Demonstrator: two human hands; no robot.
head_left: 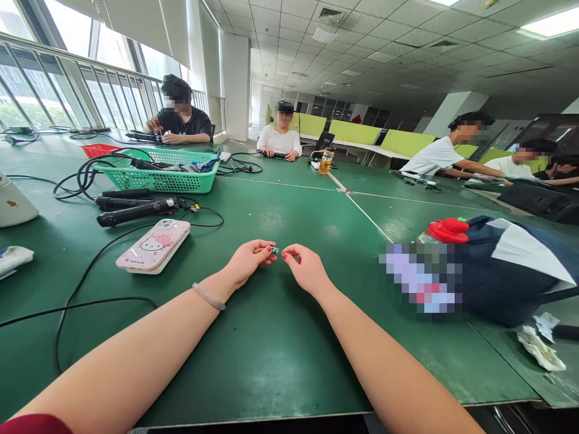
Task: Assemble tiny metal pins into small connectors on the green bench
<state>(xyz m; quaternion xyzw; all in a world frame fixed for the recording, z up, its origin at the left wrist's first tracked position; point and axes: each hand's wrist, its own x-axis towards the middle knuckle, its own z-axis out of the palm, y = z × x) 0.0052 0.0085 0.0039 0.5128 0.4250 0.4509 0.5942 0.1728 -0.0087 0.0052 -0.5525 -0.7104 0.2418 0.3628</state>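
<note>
Over the middle of the green table (271,337), my left hand (248,260) pinches a small dark and silvery part (274,250) between thumb and fingertips. The part is too small to name. Just to its right is my right hand (306,268), with thumb and forefinger closed together. Whether anything tiny sits in that pinch is hidden. A narrow gap separates the two hands. Left of my left hand lies a pink phone (154,246) with a cartoon cat on its case.
Black handles with cables (140,208) lie left, before a green basket (163,178) and a red basket (97,150). A dark bag (502,277) and crumpled tissue (540,349) are at right. An orange drink bottle (325,161) stands farther back. Several people sit around the table.
</note>
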